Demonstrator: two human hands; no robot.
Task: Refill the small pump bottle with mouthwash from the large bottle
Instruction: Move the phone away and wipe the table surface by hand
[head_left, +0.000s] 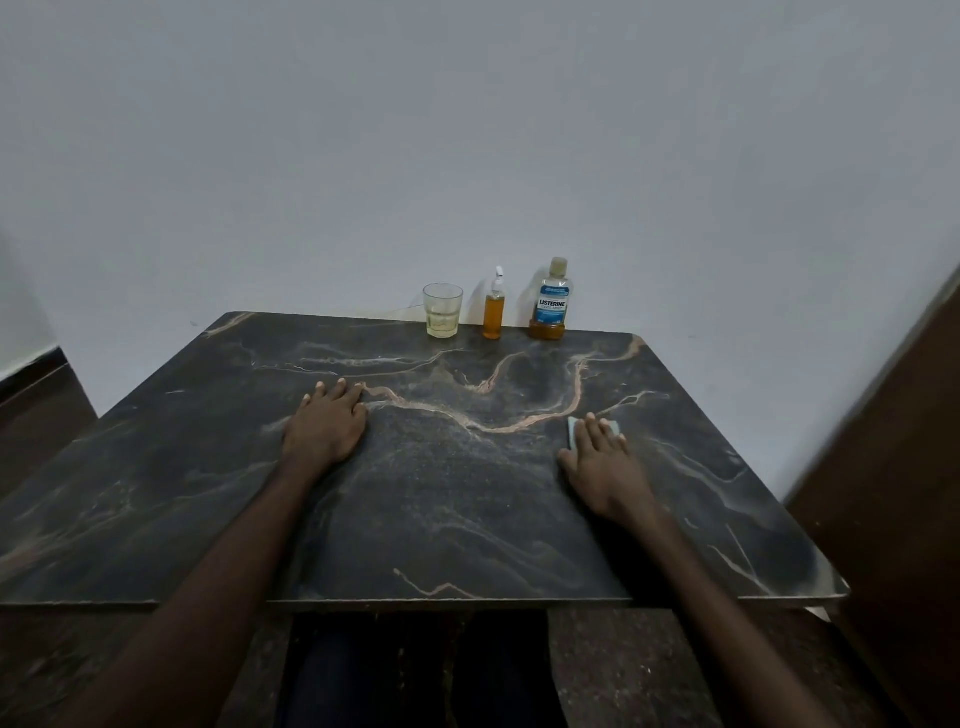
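Observation:
At the table's far edge the large mouthwash bottle stands upright against the wall, capped, blue-labelled, with only a low band of amber liquid at its base. To its left stands the small pump bottle, nearly full of amber liquid, its white pump on. My left hand lies flat on the dark marble table, fingers apart, holding nothing. My right hand rests palm down on a small pale cloth or sponge, which shows only at my fingertips. Both hands are well short of the bottles.
A clear glass tumbler with a little pale liquid stands left of the pump bottle. A grey wall runs directly behind the three items. A dark wooden panel rises at the right, and my legs show under the table's near edge.

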